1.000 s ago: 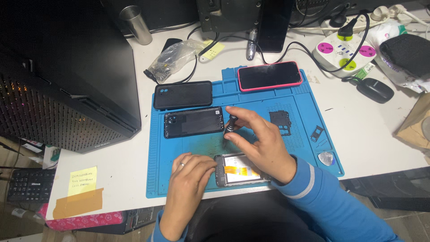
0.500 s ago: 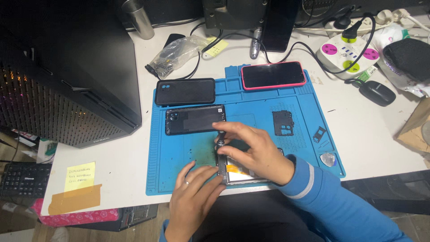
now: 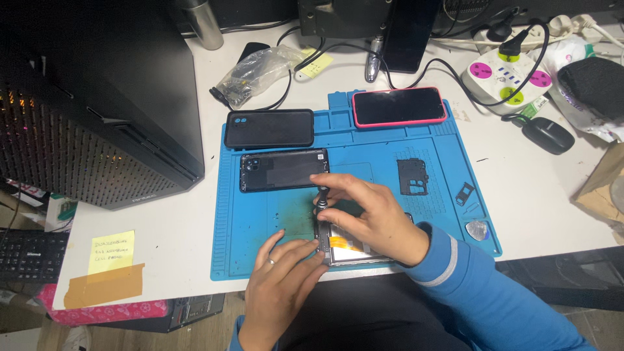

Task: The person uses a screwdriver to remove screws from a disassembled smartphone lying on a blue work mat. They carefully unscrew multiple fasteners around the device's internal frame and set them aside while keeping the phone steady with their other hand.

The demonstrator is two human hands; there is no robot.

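Opened phone (image 3: 354,250) lies at near edge of blue mat (image 3: 260,221), back removed. Right hand (image 3: 370,218), up by black back cover (image 3: 283,170) a second ago, now over phone's top edge, fingers pinching small screwdriver (image 3: 320,197) upright on it. Left hand (image 3: 286,276) has slid in, fingertips pressing phone's left side, gripping nothing. Reads as screw work starting.

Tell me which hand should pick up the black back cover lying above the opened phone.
Right, probably. The right hand sits just below the back cover, though it grips a small screwdriver. The left hand is lower, steadying the opened phone.
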